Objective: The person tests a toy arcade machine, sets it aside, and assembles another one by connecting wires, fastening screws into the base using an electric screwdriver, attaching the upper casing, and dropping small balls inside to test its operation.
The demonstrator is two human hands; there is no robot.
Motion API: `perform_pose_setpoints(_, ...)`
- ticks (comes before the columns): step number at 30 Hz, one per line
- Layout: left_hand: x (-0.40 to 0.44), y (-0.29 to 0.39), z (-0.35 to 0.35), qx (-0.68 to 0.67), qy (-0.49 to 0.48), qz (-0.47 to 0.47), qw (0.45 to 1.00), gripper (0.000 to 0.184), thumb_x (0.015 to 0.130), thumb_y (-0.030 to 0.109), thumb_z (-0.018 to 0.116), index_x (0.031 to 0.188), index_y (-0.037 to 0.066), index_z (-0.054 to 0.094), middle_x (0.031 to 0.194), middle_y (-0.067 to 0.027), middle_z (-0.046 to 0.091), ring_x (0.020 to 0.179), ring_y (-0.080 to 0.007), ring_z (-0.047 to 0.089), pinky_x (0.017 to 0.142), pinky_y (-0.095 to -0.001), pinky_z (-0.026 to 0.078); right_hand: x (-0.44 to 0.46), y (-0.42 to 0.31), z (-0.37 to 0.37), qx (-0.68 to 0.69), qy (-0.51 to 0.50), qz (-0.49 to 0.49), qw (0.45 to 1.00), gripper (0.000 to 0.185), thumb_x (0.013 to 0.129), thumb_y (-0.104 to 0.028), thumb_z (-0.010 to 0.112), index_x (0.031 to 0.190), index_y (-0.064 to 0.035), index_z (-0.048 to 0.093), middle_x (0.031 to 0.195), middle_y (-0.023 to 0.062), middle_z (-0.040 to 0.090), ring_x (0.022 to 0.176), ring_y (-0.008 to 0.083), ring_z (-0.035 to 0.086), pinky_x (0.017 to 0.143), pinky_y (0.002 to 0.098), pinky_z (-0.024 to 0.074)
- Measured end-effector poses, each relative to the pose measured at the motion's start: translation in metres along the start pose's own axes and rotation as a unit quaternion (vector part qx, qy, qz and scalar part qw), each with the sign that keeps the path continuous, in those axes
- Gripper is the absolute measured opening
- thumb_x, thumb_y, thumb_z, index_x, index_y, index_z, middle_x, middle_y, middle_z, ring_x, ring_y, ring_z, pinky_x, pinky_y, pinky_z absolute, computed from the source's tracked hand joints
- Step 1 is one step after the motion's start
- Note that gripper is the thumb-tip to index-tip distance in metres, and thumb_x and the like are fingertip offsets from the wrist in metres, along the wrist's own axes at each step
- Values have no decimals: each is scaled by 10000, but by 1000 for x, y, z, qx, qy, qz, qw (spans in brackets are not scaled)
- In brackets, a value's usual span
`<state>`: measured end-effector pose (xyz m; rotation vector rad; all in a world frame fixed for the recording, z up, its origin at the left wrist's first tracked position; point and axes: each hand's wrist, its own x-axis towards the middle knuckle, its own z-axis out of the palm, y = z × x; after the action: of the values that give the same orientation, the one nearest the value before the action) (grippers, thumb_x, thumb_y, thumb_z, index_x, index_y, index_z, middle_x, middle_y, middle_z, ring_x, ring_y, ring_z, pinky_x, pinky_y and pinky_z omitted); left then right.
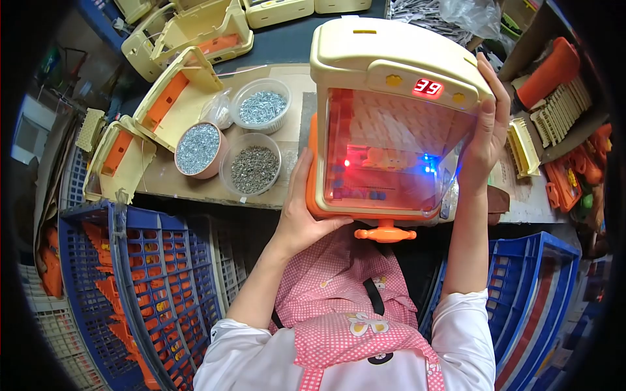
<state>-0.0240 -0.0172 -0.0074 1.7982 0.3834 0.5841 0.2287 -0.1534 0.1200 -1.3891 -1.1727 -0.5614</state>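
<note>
A cream and orange toy machine (401,72) stands in front of me at the table's front edge, tilted a little. Its red display shows 39, and red and blue lights glow behind the clear window. An orange steering-wheel-like knob (385,232) sticks out at its bottom. My left hand (305,212) holds the lower left side, thumb along the bottom edge. Wrapped round the upper right side, my right hand (486,130) has its fingers on the cream shell.
Left of the machine are tubs of screws (263,105), (197,150) and small metal parts (251,168). Cream shells (173,98) lie further left. Blue crates (140,287) flank my lap. At right are cream strips (521,146) and orange parts (566,179).
</note>
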Motion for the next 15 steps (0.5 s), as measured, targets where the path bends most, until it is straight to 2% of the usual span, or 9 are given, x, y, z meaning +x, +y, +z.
perform_pose_setpoints(15,-2,2,-2,33,-2,-29,999,1257,597,236,970,1575,18,211,1599,-212,280,1480,-340,315,1196,-425,316,-3,8,3,67,10,-12,998,413,1090,-287,423,1391,-20,522,1453,146,520,1383,237,455,1168,363,317)
